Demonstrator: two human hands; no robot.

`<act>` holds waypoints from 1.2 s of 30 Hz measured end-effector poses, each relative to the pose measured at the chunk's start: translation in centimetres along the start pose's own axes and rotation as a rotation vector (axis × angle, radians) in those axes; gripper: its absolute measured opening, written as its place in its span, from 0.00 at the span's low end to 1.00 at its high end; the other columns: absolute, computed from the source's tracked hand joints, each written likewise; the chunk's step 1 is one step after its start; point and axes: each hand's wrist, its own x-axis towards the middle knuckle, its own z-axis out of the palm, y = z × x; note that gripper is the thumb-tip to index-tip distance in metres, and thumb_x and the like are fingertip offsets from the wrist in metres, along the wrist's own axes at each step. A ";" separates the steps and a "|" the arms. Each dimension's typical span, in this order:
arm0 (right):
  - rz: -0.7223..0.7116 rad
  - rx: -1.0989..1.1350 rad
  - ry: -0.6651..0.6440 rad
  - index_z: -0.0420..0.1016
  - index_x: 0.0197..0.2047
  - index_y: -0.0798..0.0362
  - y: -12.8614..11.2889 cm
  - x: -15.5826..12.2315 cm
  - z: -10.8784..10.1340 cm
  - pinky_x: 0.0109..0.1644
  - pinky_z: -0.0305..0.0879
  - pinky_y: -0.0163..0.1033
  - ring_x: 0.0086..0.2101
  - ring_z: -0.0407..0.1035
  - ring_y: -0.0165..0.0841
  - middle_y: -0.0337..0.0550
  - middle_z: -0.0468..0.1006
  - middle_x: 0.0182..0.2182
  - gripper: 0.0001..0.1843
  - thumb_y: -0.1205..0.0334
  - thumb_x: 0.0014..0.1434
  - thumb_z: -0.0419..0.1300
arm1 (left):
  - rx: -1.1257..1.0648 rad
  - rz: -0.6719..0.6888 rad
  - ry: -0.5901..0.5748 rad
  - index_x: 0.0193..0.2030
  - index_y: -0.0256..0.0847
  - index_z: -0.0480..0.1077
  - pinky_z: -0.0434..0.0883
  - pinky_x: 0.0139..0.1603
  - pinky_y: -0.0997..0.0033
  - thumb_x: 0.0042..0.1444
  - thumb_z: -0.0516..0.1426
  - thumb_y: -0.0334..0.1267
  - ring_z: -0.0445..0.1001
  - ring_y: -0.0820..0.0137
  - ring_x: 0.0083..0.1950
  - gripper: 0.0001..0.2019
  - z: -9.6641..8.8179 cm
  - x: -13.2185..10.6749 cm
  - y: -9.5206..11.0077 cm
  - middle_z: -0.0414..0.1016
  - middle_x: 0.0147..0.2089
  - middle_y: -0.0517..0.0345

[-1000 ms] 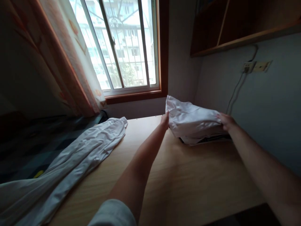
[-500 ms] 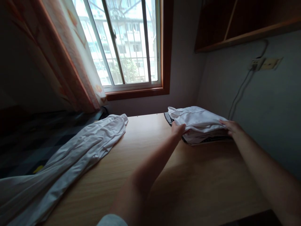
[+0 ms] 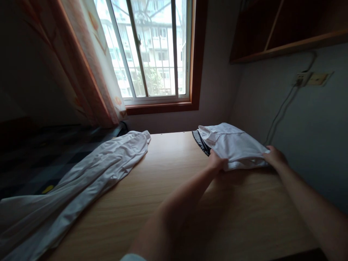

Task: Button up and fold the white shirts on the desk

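Observation:
A folded white shirt (image 3: 236, 141) lies on top of a dark garment with a striped edge (image 3: 200, 143) at the far right of the table. My left hand (image 3: 218, 160) grips the shirt's near left corner. At its near right corner my right hand (image 3: 274, 156) pinches the cloth between thumb and fingers. The shirt's near edge hangs between the two hands and hides most of what lies beneath it. Another white shirt (image 3: 108, 163), loosely spread and wrinkled, stretches along the table's left side.
The wooden table (image 3: 168, 163) runs toward a wall with a window (image 3: 154, 54). A curtain (image 3: 92, 72) hangs at the left above a dark checked bed surface (image 3: 62, 152). A shelf (image 3: 288, 47) and a plugged-in cable (image 3: 280, 112) are on the right wall.
Both hands have come nearer to me and lower, drawing the shirt's near edge down over the pile. The view has shifted slightly left.

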 end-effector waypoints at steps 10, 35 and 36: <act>-0.607 -0.191 -0.061 0.74 0.59 0.44 -10.1 -5.2 0.2 0.66 0.50 0.63 0.63 0.59 0.47 0.47 0.70 0.63 0.22 0.50 0.67 0.51 | 0.344 0.225 -0.032 0.71 0.31 0.52 0.66 0.59 0.57 0.54 0.64 0.42 0.71 0.47 0.62 0.42 -4.9 -2.2 0.9 0.70 0.61 0.29; -1.109 0.245 -0.289 0.78 0.50 0.52 -20.8 -23.6 1.9 0.53 0.66 0.51 0.46 0.75 0.44 0.51 0.82 0.45 0.18 0.55 0.71 0.50 | 1.295 -0.303 0.463 0.52 0.35 0.75 0.68 0.53 0.52 0.57 0.53 0.57 0.72 0.45 0.57 0.28 -39.6 -11.8 -6.2 0.74 0.57 0.32; -1.112 0.254 -0.305 0.78 0.50 0.52 -20.7 -23.7 1.8 0.53 0.67 0.50 0.46 0.75 0.43 0.50 0.82 0.45 0.18 0.55 0.71 0.50 | 1.293 -0.287 0.430 0.48 0.37 0.76 0.68 0.51 0.55 0.58 0.53 0.52 0.74 0.48 0.53 0.22 -39.1 -12.0 -6.2 0.77 0.53 0.36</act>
